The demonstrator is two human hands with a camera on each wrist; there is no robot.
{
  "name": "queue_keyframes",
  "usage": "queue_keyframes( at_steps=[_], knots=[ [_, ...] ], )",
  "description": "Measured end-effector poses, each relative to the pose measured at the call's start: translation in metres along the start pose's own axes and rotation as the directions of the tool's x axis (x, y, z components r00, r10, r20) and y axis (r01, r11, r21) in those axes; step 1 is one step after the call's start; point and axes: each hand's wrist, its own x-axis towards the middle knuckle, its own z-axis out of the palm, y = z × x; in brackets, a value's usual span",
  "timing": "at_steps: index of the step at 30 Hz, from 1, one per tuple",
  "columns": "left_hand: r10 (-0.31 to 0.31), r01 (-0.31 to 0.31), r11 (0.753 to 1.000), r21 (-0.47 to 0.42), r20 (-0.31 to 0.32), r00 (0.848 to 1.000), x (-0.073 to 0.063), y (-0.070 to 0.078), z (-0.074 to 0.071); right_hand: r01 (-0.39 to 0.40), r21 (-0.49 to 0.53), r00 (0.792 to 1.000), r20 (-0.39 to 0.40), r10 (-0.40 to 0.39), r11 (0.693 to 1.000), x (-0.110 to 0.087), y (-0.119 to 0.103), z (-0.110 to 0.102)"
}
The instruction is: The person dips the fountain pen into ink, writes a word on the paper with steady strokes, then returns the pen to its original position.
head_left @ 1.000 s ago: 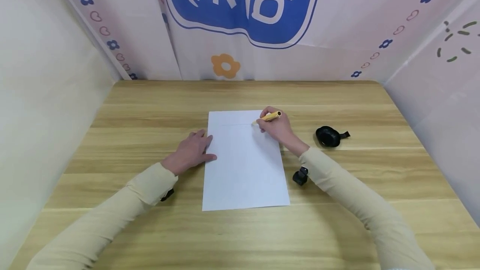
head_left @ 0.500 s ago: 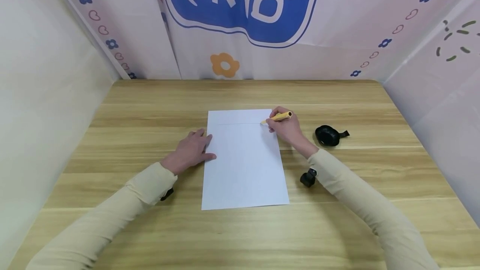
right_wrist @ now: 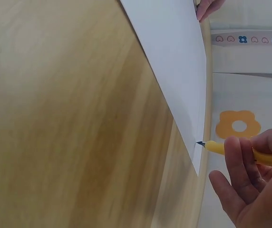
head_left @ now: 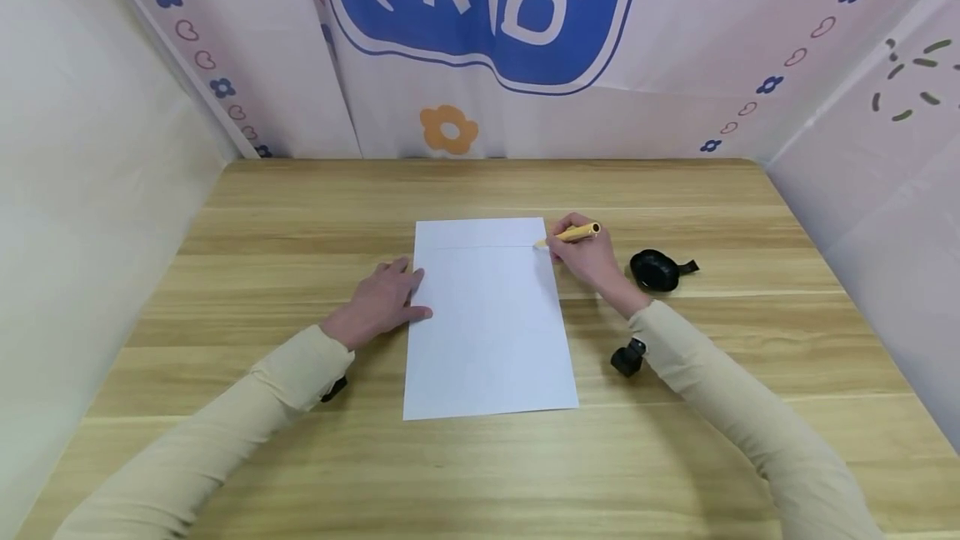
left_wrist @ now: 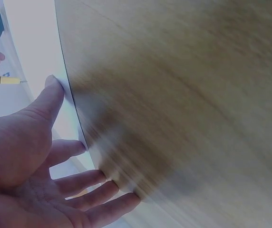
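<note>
A white sheet of paper [head_left: 487, 323] lies on the wooden table, with a thin straight line across it near its far edge. My right hand [head_left: 590, 257] pinches a yellow pen [head_left: 577, 233] at the sheet's right edge. In the right wrist view, the dark pointed nib of the pen [right_wrist: 215, 147] meets the paper [right_wrist: 174, 66] close to its corner. On the other side, my left hand [head_left: 381, 300] rests at the left edge of the sheet, thumb and fingers spread. The left wrist view shows the left hand's [left_wrist: 36, 156] extended fingers, with the thumb over the paper's border.
To the right of my right hand lies a small black rounded object [head_left: 656, 272] with a short tab. Printed fabric walls [head_left: 637, 115] enclose the wooden table [head_left: 480, 473] at the back and both sides. A black wrist camera [head_left: 628, 357] hangs under the right sleeve.
My right hand has moved right with the pen, from over the sheet to its right edge, and the thin line has grown longer. The left hand and the paper have stayed in place.
</note>
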Motion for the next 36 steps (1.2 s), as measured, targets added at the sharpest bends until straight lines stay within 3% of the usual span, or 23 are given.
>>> queue_keyframes(
  at_steps=[13,27,36],
  knots=[
    [-0.003,0.003,1.0,-0.007,0.005,1.0,-0.001,0.0,0.001,-0.002,-0.075,0.999,-0.039,-0.001,0.997,-0.002,0.003,-0.003],
    [-0.018,0.018,1.0,-0.012,0.029,0.999,-0.002,0.0,0.001,0.008,0.005,1.0,-0.025,-0.008,1.0,-0.006,0.005,-0.007],
    [-0.024,0.024,1.0,0.011,0.037,0.999,0.0,0.001,-0.001,0.038,0.001,0.999,0.002,-0.038,0.999,0.012,-0.009,0.002]
  ],
)
